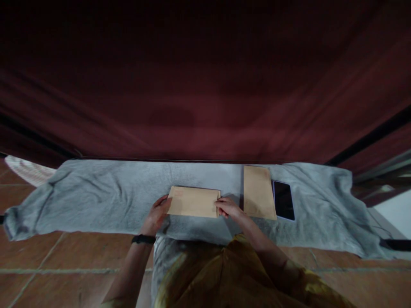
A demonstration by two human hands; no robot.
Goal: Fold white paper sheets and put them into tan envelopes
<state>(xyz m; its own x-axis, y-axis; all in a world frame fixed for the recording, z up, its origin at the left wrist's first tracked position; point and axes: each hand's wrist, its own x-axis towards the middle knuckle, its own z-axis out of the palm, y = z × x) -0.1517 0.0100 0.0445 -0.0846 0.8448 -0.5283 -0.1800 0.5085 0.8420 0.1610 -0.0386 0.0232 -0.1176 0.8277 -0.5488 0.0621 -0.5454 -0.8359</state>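
A tan paper envelope (194,202) lies lengthwise in front of me, low over a grey cloth. My left hand (159,210) grips its left end, fingers behind and thumb along the edge. At the right end, my right hand (225,206) pinches the narrow flap side between thumb and fingers. Faint reddish print shows near the envelope's upper left corner. To the right of my right hand lies a second tan envelope (258,192), turned upright, with small print at its top right.
A dark-screened phone or tablet (284,200) with a pale purple edge lies against the second envelope's right side. The grey cloth (96,192) covers a long narrow surface, wrinkled at both ends. A dark red fabric wall (205,141) rises behind it. Tiled floor (80,252) shows below.
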